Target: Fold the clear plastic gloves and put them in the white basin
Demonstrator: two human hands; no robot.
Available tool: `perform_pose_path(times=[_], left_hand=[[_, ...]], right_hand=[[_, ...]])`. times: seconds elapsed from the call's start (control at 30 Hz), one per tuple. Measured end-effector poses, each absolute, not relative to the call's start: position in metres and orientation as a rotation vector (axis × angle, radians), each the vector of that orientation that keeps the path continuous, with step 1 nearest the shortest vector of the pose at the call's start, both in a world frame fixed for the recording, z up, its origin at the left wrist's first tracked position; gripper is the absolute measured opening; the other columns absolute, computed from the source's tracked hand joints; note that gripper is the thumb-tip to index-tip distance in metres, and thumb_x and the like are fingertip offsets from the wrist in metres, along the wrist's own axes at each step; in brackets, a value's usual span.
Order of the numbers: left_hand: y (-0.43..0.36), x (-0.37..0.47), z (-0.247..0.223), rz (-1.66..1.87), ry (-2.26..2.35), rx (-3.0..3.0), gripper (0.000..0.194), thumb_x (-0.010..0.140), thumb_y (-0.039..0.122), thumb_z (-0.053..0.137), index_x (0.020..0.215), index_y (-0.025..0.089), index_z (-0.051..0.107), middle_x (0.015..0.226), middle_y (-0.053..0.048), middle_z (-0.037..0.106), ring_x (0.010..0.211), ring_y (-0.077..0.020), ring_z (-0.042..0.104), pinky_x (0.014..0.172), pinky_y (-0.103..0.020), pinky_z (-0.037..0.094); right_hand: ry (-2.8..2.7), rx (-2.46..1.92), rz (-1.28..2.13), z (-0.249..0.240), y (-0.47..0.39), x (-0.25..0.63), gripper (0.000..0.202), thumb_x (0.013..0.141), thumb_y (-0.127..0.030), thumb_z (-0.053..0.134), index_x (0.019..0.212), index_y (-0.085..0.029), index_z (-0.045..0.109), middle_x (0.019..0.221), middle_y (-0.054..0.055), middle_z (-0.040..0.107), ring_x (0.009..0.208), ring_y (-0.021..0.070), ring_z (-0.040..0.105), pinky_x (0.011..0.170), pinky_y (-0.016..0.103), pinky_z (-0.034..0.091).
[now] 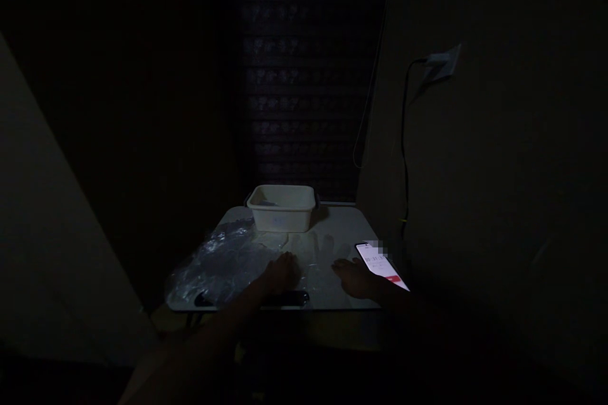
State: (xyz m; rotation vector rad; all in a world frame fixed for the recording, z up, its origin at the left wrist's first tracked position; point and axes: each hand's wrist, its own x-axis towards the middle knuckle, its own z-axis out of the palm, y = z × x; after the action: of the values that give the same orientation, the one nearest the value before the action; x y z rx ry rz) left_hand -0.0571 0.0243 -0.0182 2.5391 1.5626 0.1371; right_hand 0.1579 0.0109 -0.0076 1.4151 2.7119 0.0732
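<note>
In dim light, my left hand (282, 272) lies low over the front middle of a small white table (325, 278), at the right edge of a crumpled sheet of clear plastic (218, 259). Its fingers point forward and look flat, though darkness blurs them. My right hand (354, 278) is held over the table's right side, fingers stretched out, with nothing seen in it. Just beside it a lit phone (377, 262) shows a running timer and a red button; my wrist covers part of its lower edge.
A white plastic tub (282, 218) with dark side handles stands at the table's back, something pale inside. A dark slot (294, 298) runs along the front edge. On the right wall, a black cable (404, 139) hangs from a plugged outlet (444, 64). A dark blind (294, 88) hangs behind.
</note>
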Motion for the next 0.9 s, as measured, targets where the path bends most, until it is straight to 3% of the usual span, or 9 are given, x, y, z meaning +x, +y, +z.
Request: perform_pose_path(times=[0.13,0.3,0.63,0.8,0.9], left_hand=[[0.012,-0.052,-0.029,-0.013,1.707,2.586,0.052,0.076,0.041,0.018,0.118,0.010,0.020,0.124,-0.014,0.017,0.113,-0.0244,0.012,0.084,-0.049,0.015],[0.007,-0.042,-0.031,-0.061,1.688,2.665,0.057,0.074,0.046,0.016,0.117,0.008,0.023,0.124,-0.015,0.016,0.113,-0.0258,0.010,0.083,-0.051,0.011],[0.002,-0.043,-0.029,0.004,1.643,2.729,0.059,0.074,0.047,0.010,0.119,0.010,0.017,0.125,-0.013,0.015,0.113,-0.0257,0.008,0.084,-0.049,0.010],[0.001,-0.041,-0.025,-0.006,1.572,2.772,0.056,0.076,0.045,0.009,0.118,0.010,0.021,0.124,-0.014,0.017,0.113,-0.0241,0.011,0.084,-0.048,0.013],[0.001,-0.037,-0.022,0.002,1.570,2.772,0.056,0.076,0.045,0.011,0.117,0.008,0.024,0.123,-0.016,0.019,0.112,-0.0255,0.012,0.084,-0.047,0.014]], right_hand=[[2.604,1.593,0.220,0.001,0.021,0.167,0.028,0.064,-0.013,0.034,0.085,-0.014,0.053,0.092,0.012,0.053,0.086,0.0222,0.045,0.071,0.039,0.029],[2.408,1.916,0.442,0.012,0.043,0.183,0.025,0.067,-0.014,0.032,0.077,-0.014,0.055,0.082,0.013,0.056,0.080,0.0234,0.047,0.070,0.041,0.026],[2.405,1.900,0.430,0.001,0.064,0.175,0.023,0.067,-0.017,0.036,0.078,-0.017,0.056,0.087,0.012,0.055,0.084,0.0241,0.044,0.070,0.042,0.023],[2.455,1.836,0.457,-0.001,0.063,0.172,0.024,0.069,-0.014,0.034,0.074,-0.015,0.057,0.085,0.013,0.056,0.085,0.0233,0.044,0.073,0.042,0.021],[2.461,1.904,0.304,0.001,0.061,0.174,0.023,0.069,-0.014,0.035,0.076,-0.015,0.057,0.086,0.014,0.055,0.086,0.0229,0.045,0.074,0.041,0.021]])
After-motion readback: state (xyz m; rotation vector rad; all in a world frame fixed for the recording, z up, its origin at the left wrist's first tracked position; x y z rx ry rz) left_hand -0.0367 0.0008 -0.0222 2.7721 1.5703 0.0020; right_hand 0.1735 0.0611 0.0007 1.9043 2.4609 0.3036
